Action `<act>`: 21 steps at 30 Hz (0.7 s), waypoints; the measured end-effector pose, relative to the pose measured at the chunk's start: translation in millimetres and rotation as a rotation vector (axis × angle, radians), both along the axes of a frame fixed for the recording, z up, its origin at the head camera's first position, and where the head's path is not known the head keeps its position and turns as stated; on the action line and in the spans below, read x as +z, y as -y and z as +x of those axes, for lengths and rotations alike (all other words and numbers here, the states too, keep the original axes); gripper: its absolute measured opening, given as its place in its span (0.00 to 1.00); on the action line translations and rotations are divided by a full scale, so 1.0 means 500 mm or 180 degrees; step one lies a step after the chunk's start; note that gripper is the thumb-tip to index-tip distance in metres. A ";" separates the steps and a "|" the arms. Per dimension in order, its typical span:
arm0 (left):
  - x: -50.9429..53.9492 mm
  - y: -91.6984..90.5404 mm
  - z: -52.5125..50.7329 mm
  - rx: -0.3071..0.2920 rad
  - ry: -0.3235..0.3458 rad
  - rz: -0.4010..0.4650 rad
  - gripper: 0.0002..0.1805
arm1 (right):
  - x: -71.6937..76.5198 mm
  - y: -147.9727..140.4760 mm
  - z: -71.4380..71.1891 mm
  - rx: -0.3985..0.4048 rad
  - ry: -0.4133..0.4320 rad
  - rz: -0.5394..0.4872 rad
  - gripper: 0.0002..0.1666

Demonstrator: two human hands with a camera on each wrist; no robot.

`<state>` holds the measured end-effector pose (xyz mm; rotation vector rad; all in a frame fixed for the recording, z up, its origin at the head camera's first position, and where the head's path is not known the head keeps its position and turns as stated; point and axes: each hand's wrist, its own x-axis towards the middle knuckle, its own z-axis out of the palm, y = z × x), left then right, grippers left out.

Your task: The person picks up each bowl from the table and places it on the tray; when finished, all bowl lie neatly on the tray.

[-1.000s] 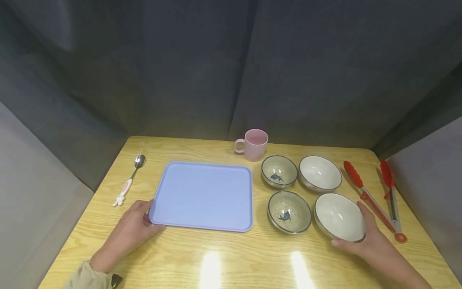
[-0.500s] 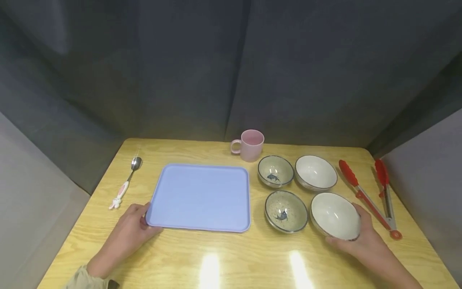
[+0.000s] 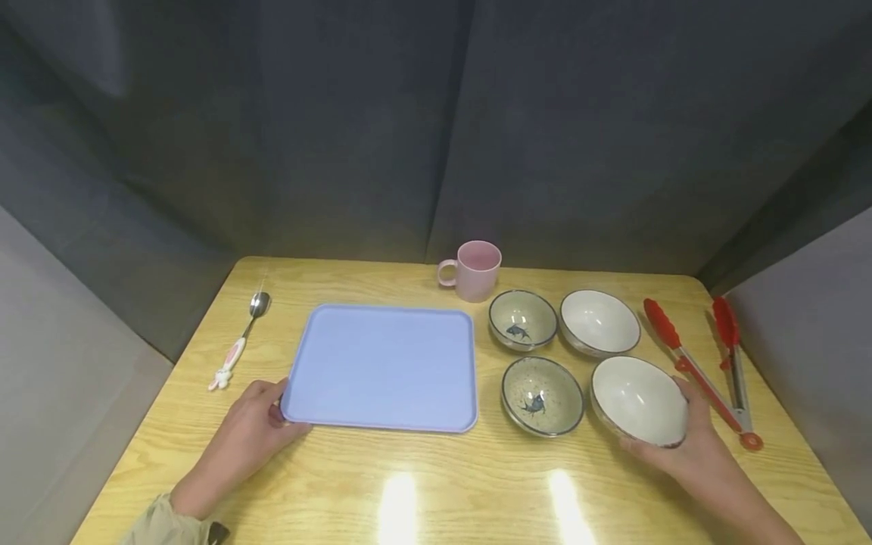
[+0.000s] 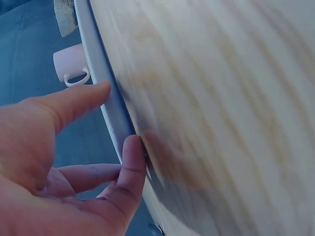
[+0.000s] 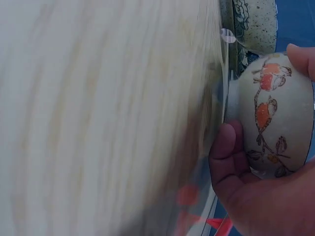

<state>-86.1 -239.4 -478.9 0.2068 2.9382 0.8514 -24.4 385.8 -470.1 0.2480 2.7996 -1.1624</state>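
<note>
My left hand holds the near left corner of a light blue rectangular tray. In the left wrist view, the thumb and a fingertip touch the tray's rim. On the right, my right hand grips a white bowl by its right and near sides. Orange birds on a branch decorate the bowl's outside in the right wrist view. One finger curls beside the bowl's foot, with the thumb near the rim. Whether the foot touches the table is unclear.
Left of the held bowl is a speckled fish bowl. Behind stand a smaller fish bowl and another white bowl. A pink mug stands at the back, red-tipped tongs lie right, and a rabbit-handled spoon lies left.
The held white bowl has shifted very slightly away from me or upward against its neighbours. The left hand and tray keep their places; the head view itself has swayed a little.
</note>
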 end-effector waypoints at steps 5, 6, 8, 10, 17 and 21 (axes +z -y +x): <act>0.004 -0.005 -0.004 0.0004 0.0041 0.0013 0.48 | 0.007 0.006 0.000 -0.0042 -0.0072 -0.0049 0.79; 0.004 -0.005 -0.005 0.0004 0.0049 0.0013 0.48 | 0.011 0.007 0.000 -0.0048 -0.0079 -0.0050 0.80; 0.004 -0.005 -0.004 0.0008 0.0056 0.0012 0.48 | 0.020 0.010 -0.002 -0.0064 -0.0093 -0.0038 0.81; 0.003 -0.004 -0.005 0.0004 0.0040 0.0020 0.48 | 0.032 0.012 -0.007 -0.0080 -0.0131 0.0013 0.81; 0.001 0.001 -0.004 0.0000 0.0050 0.0105 0.48 | 0.077 0.025 -0.028 -0.0033 -0.0182 0.0159 0.82; -0.002 0.005 -0.001 0.0044 0.0106 0.0181 0.47 | 0.098 0.039 -0.043 0.0049 -0.0335 0.0207 0.82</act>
